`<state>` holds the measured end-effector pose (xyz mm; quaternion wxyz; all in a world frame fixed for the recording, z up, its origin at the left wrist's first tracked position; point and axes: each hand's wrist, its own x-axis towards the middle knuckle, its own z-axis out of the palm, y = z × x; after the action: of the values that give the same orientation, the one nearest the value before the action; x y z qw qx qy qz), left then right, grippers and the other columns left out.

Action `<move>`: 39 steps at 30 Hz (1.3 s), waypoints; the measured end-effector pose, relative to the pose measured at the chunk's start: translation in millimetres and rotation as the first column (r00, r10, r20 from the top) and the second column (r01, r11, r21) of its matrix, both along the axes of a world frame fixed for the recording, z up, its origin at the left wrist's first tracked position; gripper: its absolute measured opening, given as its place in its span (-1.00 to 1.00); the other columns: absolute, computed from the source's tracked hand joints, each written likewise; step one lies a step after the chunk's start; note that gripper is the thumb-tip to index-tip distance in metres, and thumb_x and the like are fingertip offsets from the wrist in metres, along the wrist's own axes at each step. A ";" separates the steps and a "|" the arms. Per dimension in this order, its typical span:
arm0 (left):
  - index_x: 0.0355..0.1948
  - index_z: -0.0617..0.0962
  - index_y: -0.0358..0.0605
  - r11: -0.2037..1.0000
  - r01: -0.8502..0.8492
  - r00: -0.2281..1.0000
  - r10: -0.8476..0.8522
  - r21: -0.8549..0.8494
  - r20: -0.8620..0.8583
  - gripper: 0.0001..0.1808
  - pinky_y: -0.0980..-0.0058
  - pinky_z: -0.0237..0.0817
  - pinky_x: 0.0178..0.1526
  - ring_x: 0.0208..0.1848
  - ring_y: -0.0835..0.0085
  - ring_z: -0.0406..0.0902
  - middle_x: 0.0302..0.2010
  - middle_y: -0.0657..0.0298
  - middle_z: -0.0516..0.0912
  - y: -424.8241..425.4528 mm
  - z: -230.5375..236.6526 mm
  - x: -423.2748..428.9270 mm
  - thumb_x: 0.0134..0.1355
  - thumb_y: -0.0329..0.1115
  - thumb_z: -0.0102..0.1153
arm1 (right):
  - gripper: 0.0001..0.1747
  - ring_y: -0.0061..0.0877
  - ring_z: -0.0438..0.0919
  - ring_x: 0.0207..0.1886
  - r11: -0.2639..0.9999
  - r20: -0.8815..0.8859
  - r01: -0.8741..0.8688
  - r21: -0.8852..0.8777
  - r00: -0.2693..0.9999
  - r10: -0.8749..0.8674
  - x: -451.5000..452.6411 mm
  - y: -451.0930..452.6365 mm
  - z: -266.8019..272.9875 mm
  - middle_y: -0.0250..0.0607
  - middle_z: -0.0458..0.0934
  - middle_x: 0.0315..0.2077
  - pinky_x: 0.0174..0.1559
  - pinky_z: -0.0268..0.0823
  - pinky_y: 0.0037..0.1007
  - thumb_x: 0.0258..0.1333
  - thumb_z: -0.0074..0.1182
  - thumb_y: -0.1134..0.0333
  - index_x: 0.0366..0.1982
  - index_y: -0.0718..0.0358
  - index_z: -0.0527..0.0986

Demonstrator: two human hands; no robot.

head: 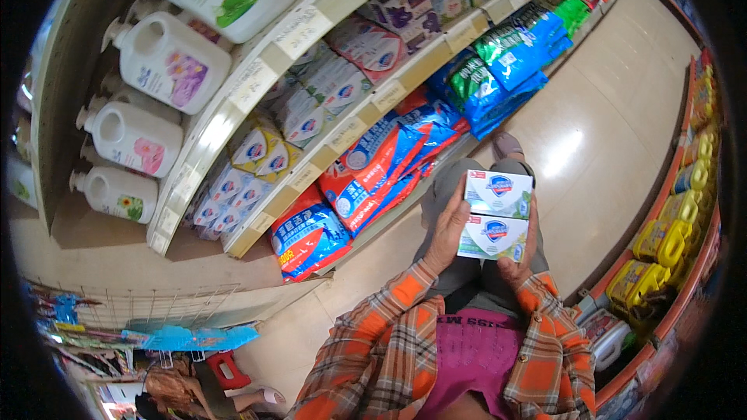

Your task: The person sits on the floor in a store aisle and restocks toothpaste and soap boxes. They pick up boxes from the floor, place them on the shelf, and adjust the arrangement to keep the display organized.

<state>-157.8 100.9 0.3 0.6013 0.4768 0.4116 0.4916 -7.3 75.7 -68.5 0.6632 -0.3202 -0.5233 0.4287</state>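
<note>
Two white Safeguard soap boxes lie edge to edge above my lap, their printed faces up. The upper box (499, 205) has green leaf artwork at its right corner; the lower box (487, 249) has a yellowish print at its corner. My left hand (446, 233) grips the pair along the left side, its thumb at the seam between them. Around the right side wraps my right hand (519, 268), with the thumb on the lower box's bottom edge. The boxes hide most of the fingers on both hands.
On the left, a shelf holds soap packs (341, 90) above bagged detergent (373, 157). White pump bottles (166, 64) stand on another shelf. Yellow jugs (662, 242) line the right-hand shelf. A crouching person (175, 388) and a red stool (227, 370) are at lower left.
</note>
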 end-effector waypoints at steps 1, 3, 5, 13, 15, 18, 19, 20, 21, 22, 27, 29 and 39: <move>0.35 0.05 -0.29 0.999 -0.016 0.998 0.018 0.035 -0.056 -0.35 0.56 -0.04 0.27 0.28 0.42 0.17 0.29 0.10 0.21 1.4 0.7 -0.9 0.38 -0.10 -0.21 | 0.30 -0.20 -0.05 0.37 1.000 -0.005 -0.004 -0.010 1.000 0.004 0.4 -0.4 0.5 0.06 -0.20 0.34 0.33 -0.16 -0.20 -0.19 0.21 -0.20 0.31 0.43 -0.22; 0.34 0.05 -0.31 0.999 -0.005 1.000 0.005 0.043 -0.006 -0.30 0.49 -0.11 0.31 0.31 0.39 0.11 0.29 0.05 0.18 3.6 2.6 -2.5 0.36 -0.05 -0.19 | 0.31 -0.20 -0.04 0.37 1.000 -0.016 -0.013 -0.026 1.000 0.012 -1.9 0.8 1.6 0.06 -0.19 0.33 0.33 -0.15 -0.20 -0.20 0.21 -0.22 0.31 0.43 -0.22; 0.33 0.04 -0.31 0.997 -0.005 0.997 -0.001 0.076 0.071 -0.30 0.50 -0.10 0.30 0.31 0.40 0.11 0.28 0.07 0.19 10.6 2.2 -1.6 0.35 -0.06 -0.17 | 0.31 -0.20 -0.03 0.36 0.998 -0.045 -0.036 -0.047 0.998 0.034 -2.7 0.7 5.1 0.07 -0.18 0.33 0.32 -0.13 -0.20 -0.21 0.21 -0.23 0.31 0.42 -0.21; 0.33 0.07 -0.28 0.998 0.035 0.999 -0.034 0.059 -0.014 -0.35 0.49 -0.09 0.31 0.35 0.33 0.08 0.31 0.04 0.17 10.4 -2.7 -7.1 0.35 -0.14 -0.11 | 0.30 -0.20 -0.03 0.36 0.992 -0.044 -0.076 -0.098 0.996 0.072 -4.2 -1.0 13.0 0.09 -0.15 0.32 0.32 -0.11 -0.20 -0.19 0.17 -0.26 0.31 0.41 -0.21; 0.33 0.07 -0.28 0.995 0.006 0.998 0.001 0.102 -0.069 -0.35 0.48 -0.08 0.31 0.35 0.32 0.10 0.31 0.02 0.18 10.6 -2.9 -8.0 0.35 -0.16 -0.11 | 0.29 -0.20 -0.04 0.37 0.999 -0.017 -0.022 -0.045 1.000 0.021 -5.1 0.8 9.1 0.10 -0.15 0.32 0.32 -0.12 -0.20 -0.18 0.16 -0.27 0.31 0.42 -0.21; 0.34 0.06 -0.26 0.988 -0.038 0.996 0.050 0.148 -0.075 -0.35 0.42 -0.11 0.32 0.35 0.31 0.09 0.32 0.06 0.16 14.7 -2.1 -13.0 0.35 -0.15 -0.14 | 0.28 -0.20 -0.05 0.37 1.000 0.021 -0.002 -0.021 1.000 0.003 -3.1 2.2 6.0 0.10 -0.15 0.32 0.32 -0.12 -0.19 -0.17 0.14 -0.27 0.30 0.43 -0.19; 0.34 0.06 -0.25 0.986 -0.053 0.996 0.063 0.158 -0.058 -0.35 0.40 -0.13 0.33 0.36 0.31 0.09 0.32 0.09 0.15 17.5 -1.5 -16.3 0.36 -0.14 -0.15 | 0.28 -0.20 -0.05 0.37 1.000 0.045 -0.001 -0.029 0.999 0.002 -3.0 2.2 6.0 0.10 -0.15 0.32 0.32 -0.12 -0.19 -0.17 0.14 -0.27 0.30 0.43 -0.19; 0.33 0.09 -0.26 0.990 -0.063 0.992 0.076 0.129 -0.102 -0.37 0.36 -0.13 0.34 0.36 0.30 0.10 0.31 0.10 0.18 22.4 0.0 -24.2 0.35 -0.13 -0.15 | 0.27 -0.20 -0.05 0.37 1.000 0.049 -0.004 -0.031 0.999 0.005 -2.3 1.7 6.7 0.10 -0.16 0.32 0.32 -0.13 -0.19 -0.17 0.14 -0.26 0.30 0.43 -0.18; 0.25 0.26 -0.27 0.985 -0.150 0.984 0.157 0.084 -0.082 -0.44 0.40 -0.01 0.29 0.29 0.36 0.22 0.22 0.10 0.33 25.1 1.4 -29.3 0.34 -0.15 -0.08 | 0.27 -0.20 -0.05 0.37 0.999 0.032 -0.019 -0.033 0.999 0.020 -1.4 1.0 7.7 0.09 -0.16 0.32 0.32 -0.13 -0.19 -0.17 0.15 -0.26 0.30 0.43 -0.18; 0.18 0.34 -0.27 0.971 -0.225 0.964 0.234 0.075 -0.130 -0.50 0.44 0.10 0.22 0.18 0.40 0.32 0.13 0.12 0.42 31.2 3.3 -36.3 0.32 -0.18 -0.04 | 0.27 -0.20 -0.05 0.37 0.998 0.046 -0.022 -0.054 0.999 0.025 -0.6 -0.2 8.9 0.09 -0.16 0.32 0.32 -0.13 -0.19 -0.17 0.14 -0.26 0.30 0.44 -0.18; -0.15 0.55 -0.25 0.846 -0.384 0.726 0.524 0.369 -0.446 -0.74 0.54 0.31 -0.19 -0.22 0.51 0.45 -0.22 0.21 0.56 77.1 34.3 -96.7 0.18 -0.33 0.10 | 0.27 -0.20 -0.03 0.36 0.996 0.035 -0.029 -0.088 0.999 0.032 0.5 -5.4 8.4 0.09 -0.17 0.32 0.31 -0.12 -0.20 -0.17 0.14 -0.27 0.30 0.43 -0.18; -0.18 0.53 -0.30 0.702 -0.322 0.512 0.694 0.635 -0.507 -0.74 0.41 0.33 -0.18 -0.23 0.32 0.49 -0.26 0.09 0.57 98.0 54.8 -121.0 0.12 -0.37 0.12 | 0.27 -0.20 -0.02 0.36 0.996 0.101 -0.005 -0.092 0.995 0.015 3.7 -6.5 6.7 0.09 -0.18 0.32 0.31 -0.11 -0.19 -0.17 0.14 -0.28 0.31 0.42 -0.17; -0.10 0.53 -0.22 0.776 -0.122 -0.316 0.560 0.618 -0.766 -0.60 0.10 0.25 0.03 -0.02 -0.05 0.45 -0.11 -0.06 0.56 250.6 106.6 -230.3 0.06 -0.21 0.15 | 0.40 -0.23 0.06 0.31 0.963 -0.107 -0.140 -0.229 0.987 0.118 -0.2 -5.9 28.0 0.05 -0.10 0.28 0.28 -0.02 -0.21 -0.33 0.29 -0.25 0.32 0.36 -0.24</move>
<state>-388.1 351.5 107.0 -0.1867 0.6038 0.7582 0.1602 -7.5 69.8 -40.5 0.6145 -0.3417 -0.4574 0.5444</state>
